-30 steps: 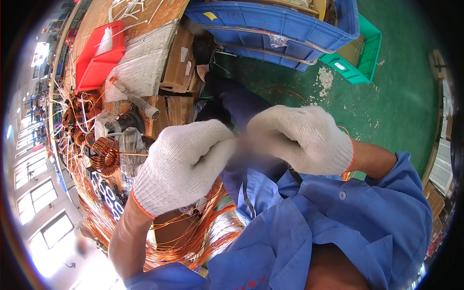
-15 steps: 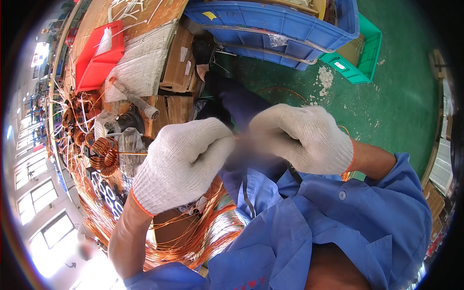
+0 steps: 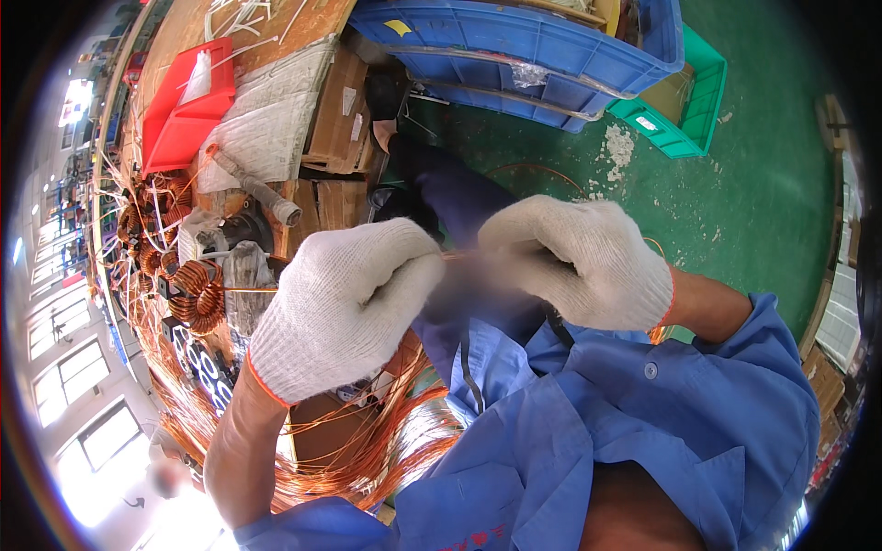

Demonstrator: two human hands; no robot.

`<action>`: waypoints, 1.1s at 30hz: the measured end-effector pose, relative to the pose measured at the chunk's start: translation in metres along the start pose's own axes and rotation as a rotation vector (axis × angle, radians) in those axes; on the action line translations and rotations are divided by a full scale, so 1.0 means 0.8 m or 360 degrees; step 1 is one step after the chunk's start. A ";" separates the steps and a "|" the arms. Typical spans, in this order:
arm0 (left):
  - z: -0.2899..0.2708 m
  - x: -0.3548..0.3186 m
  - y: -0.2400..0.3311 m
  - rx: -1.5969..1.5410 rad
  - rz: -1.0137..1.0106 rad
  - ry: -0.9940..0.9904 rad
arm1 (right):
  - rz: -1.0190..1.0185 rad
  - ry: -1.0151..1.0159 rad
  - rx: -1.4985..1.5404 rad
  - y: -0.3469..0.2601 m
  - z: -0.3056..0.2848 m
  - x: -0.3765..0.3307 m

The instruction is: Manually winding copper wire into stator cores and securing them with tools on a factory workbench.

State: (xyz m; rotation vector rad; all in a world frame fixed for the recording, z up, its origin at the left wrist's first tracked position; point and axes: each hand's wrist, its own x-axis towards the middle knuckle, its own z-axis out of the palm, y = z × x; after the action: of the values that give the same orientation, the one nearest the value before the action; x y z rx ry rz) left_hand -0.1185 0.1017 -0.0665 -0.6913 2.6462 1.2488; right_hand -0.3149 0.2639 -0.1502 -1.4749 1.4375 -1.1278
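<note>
My left hand [image 3: 344, 308], in a white knitted glove with an orange cuff edge, is closed with its fingers pinched. Facing it, my right hand [image 3: 579, 262], gloved the same way, is closed too. A thin copper wire [image 3: 457, 254] shows in the narrow gap between the two hands. A blurred patch covers the right fingertips and the space just below that gap. Left of my left glove, a straight copper strand [image 3: 250, 291] runs from a copper-wound coil [image 3: 197, 296] toward the glove and passes out of sight behind it.
A red bin [image 3: 188, 110] and a cloth-wrapped rod [image 3: 257, 186] lie on the bench at left, near more coils [image 3: 152, 230]. Loose copper wires [image 3: 367, 459] hang below my left arm. Blue crates [image 3: 514, 55] and a green crate [image 3: 703, 101] stand on the green floor ahead.
Both hands have shifted only slightly: the left a little up and left, the right fingers a touch to the right. The gap between them is slightly wider, with the wire showing more plainly.
</note>
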 end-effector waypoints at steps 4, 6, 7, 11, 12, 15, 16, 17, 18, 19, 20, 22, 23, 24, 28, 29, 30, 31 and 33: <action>0.000 0.000 0.001 -0.0001 -0.0032 0.0000 | 0.0052 -0.0020 0.0001 -0.002 -0.002 0.000; 0.000 0.000 0.001 0.0001 -0.0031 0.0002 | 0.0009 0.0040 0.0026 0.004 0.003 0.000; 0.001 0.000 0.001 0.0010 -0.0014 0.0011 | -0.0034 0.0099 0.0051 0.005 0.005 0.000; 0.000 0.000 0.002 0.0004 -0.0058 0.0001 | 0.0046 0.0122 0.0129 0.005 0.006 -0.002; 0.000 0.000 0.002 0.0004 -0.0057 0.0000 | 0.0033 0.0144 0.0132 0.008 0.007 -0.003; 0.000 0.001 0.002 0.0020 -0.0057 -0.0013 | 0.0137 0.0066 0.0192 -0.005 -0.002 0.000; 0.000 0.001 0.002 -0.0004 -0.0070 -0.0027 | 0.0253 -0.0035 0.0251 -0.009 -0.005 0.001; 0.000 0.002 0.002 -0.0028 -0.0082 -0.0040 | 0.0253 -0.0035 0.0251 -0.007 -0.003 0.001; 0.001 0.003 0.002 -0.0027 -0.0080 -0.0041 | 0.0124 -0.0012 0.0169 -0.002 0.000 0.001; 0.002 0.005 0.001 -0.0037 -0.0056 -0.0030 | -0.0005 0.0012 0.0087 0.002 0.002 0.001; 0.002 0.006 0.001 -0.0047 -0.0032 -0.0019 | -0.0005 0.0015 0.0085 0.006 0.002 0.001; 0.001 0.011 0.003 -0.0075 -0.0091 -0.0062 | -0.0232 0.0050 -0.0016 0.011 0.003 0.004; 0.000 0.013 0.005 -0.0104 -0.0151 -0.0105 | -0.0232 0.0050 -0.0016 0.009 0.002 0.004; 0.000 0.015 0.008 -0.0103 -0.0153 -0.0103 | -0.0223 0.0019 -0.0043 0.006 -0.001 0.004; -0.001 0.021 0.018 -0.0166 -0.0309 -0.0170 | -0.0044 0.0112 0.0112 0.005 0.007 0.000; -0.001 0.022 0.020 -0.0191 -0.0340 -0.0187 | -0.0042 0.0113 0.0112 0.004 0.006 0.000; -0.002 0.022 0.021 -0.0192 -0.0337 -0.0188 | 0.0018 0.0088 0.0127 0.003 0.003 -0.001; -0.002 0.022 0.023 -0.0196 -0.0350 -0.0174 | 0.0077 0.0062 0.0142 0.002 0.002 -0.001; -0.002 0.021 0.022 -0.0201 -0.0364 -0.0157 | 0.0058 0.0076 0.0118 0.004 0.003 -0.002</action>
State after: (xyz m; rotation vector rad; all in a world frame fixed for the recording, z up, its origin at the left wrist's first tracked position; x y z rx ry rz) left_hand -0.1418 0.1045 -0.0584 -0.8977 2.3481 1.3534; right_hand -0.3133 0.2652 -0.1543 -1.3736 1.4337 -1.1884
